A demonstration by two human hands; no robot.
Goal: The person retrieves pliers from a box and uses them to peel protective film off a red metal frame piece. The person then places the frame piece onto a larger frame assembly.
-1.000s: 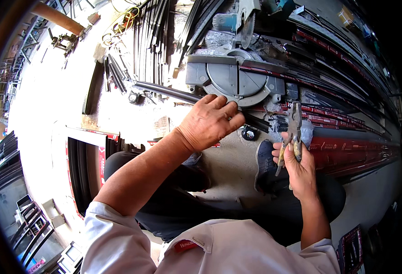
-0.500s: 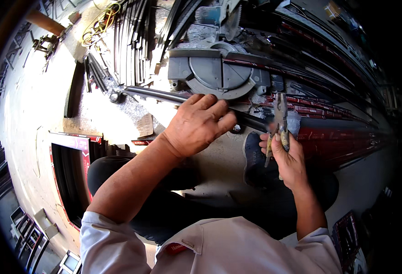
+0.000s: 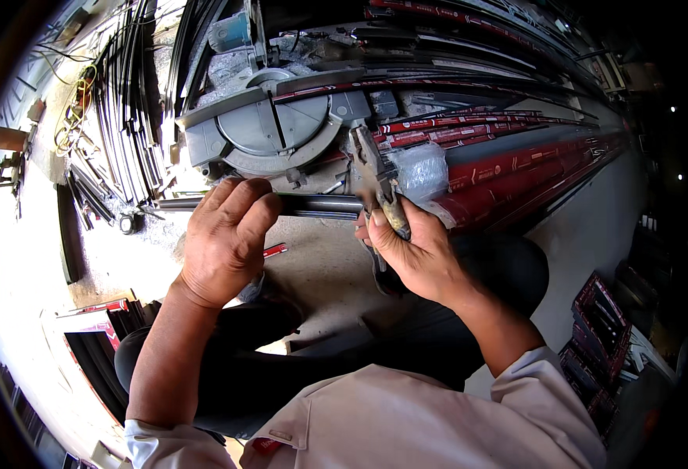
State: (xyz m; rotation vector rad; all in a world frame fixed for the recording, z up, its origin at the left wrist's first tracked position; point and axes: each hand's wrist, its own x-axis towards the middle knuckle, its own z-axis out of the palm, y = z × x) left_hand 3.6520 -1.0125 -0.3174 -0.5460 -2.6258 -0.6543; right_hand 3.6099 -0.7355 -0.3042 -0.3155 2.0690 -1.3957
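Gripping left hand [image 3: 228,238]: fingers curled over the black bar [image 3: 320,205], left of the frame's centre.
Right hand [image 3: 426,254]: clasping worn pliers [image 3: 371,168], head toward the top of the frame; whether its fingers also pinch the bar, cannot tell.
Black bar: nearly level, just above mid-frame, its right end meeting the pliers and right hand in view.
Grey saw base [image 3: 305,121]: upper centre, beyond the bar.
Red-wrapped lengths [image 3: 508,176]: upper right.
Dark strips [image 3: 129,102]: upper left.
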